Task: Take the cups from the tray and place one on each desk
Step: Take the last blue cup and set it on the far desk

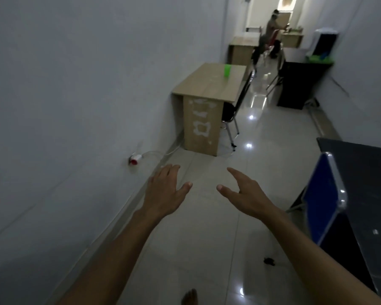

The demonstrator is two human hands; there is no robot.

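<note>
A narrow room w/ plain pale walls and a glossy tiled floor (pixel 257 164) is seen, ceiling lights mirrored in it. A light wood-grain desk (pixel 209 84) is set against the left wall, a translucent green cup (pixel 227 70) stood upright on its top, near the far right corner. A black chair (pixel 235 106) is tucked at its right side. The left hand (pixel 165 192) and right hand (pixel 244 192) are held out palms down over the floor, fingers spread wide, nothing gripped. A dark table (pixel 365 172) w/ a blue panel (pixel 321 201) leaning on its edge is seen at right; an open aisle is left between
</note>
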